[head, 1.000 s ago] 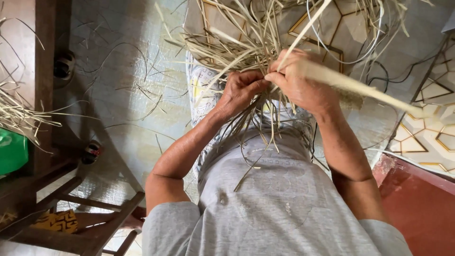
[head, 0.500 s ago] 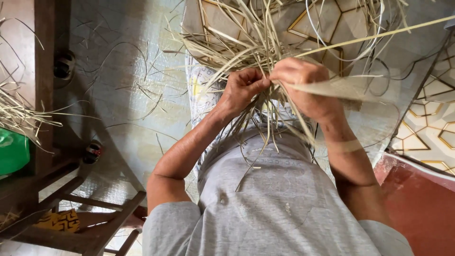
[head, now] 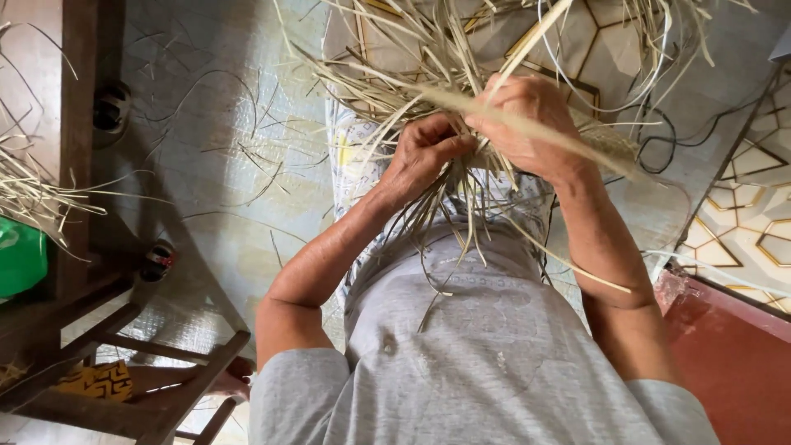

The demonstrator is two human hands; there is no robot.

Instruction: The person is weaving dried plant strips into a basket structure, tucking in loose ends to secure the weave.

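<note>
Straw strands [head: 428,74] fan out above both hands, and their loose ends hang down toward the grey shirt [head: 478,363]. The left hand [head: 424,156] is closed around the gathered bundle where the strands meet. The right hand [head: 527,124] touches it from the other side, its fingers curled on one flat wide strip [head: 577,140]. This strip has its long axis going down to the right, away from the left hand, so the right hand is nearer to it
</note>
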